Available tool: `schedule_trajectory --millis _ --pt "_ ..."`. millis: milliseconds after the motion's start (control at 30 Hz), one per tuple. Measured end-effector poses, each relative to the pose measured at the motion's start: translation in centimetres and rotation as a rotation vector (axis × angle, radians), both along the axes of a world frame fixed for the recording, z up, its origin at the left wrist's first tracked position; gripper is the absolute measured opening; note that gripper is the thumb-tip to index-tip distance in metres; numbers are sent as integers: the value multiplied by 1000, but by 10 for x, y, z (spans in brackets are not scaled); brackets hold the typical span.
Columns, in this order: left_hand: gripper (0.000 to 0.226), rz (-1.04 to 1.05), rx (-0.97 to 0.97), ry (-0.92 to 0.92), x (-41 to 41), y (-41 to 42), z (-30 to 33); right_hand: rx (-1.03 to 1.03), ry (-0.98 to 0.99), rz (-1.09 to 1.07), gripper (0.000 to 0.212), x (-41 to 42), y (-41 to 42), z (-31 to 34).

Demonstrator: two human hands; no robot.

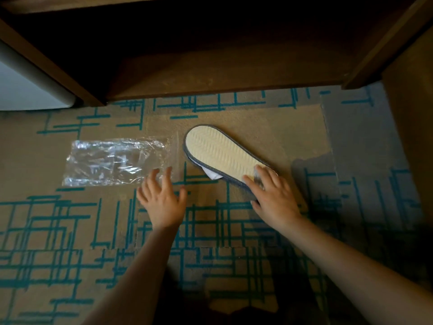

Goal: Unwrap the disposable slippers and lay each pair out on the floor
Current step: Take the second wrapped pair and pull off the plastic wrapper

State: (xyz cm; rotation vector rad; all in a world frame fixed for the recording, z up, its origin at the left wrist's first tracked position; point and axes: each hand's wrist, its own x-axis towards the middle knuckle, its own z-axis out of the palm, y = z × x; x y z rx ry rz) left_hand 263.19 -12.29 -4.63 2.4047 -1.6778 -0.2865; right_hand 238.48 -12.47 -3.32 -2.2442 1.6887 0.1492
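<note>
While I watch through the head camera, the slippers (225,153) lie sole-up on the carpet (70,231), and I take them as my landmark. They sit as a stacked pair, I think, since a grey edge runs round the pale ribbed sole and a bit of white shows from under the near side; I cannot tell for certain that there are two. The toe end points away and to the left, the heel end comes toward me and to the right.

My right hand (274,198) rests on the heel end of the slippers, fingers spread flat over the sole and the thumb down at the near edge. The grip is not closed round anything; the hand lies open and presses on top.

Left of the slippers, just beside the toe, lies the wrapper (114,160), a clear crinkled plastic bag flat on the carpet, long side running left to right. My left hand (164,202) hovers or rests near of the wrapper's right end, fingers apart and reaching toward it; the fingertips seem to be at its edge, but I cannot tell if they touch. That grip too is apart and holds nothing.

Beyond the slippers stands a dark wooden cabinet (210,73) with an open recess at floor level. Far left of the slippers, beside the cabinet, is a white appliance (28,90).
</note>
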Motion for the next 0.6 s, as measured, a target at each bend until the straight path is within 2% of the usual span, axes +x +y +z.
schedule_trajectory --millis 67,133,433,600 --pt "55 -59 169 35 3 -4 -6 2 -6 5 65 1 -1 -1" --pt "54 -21 229 60 10 -9 -12 -2 -2 5 63 0 -3 -1" --pt "55 118 252 5 62 -58 -11 -47 22 7 62 0 -9 -2" --pt "46 114 204 -62 74 -66 -7 -78 18 13 61 0 -9 -4"
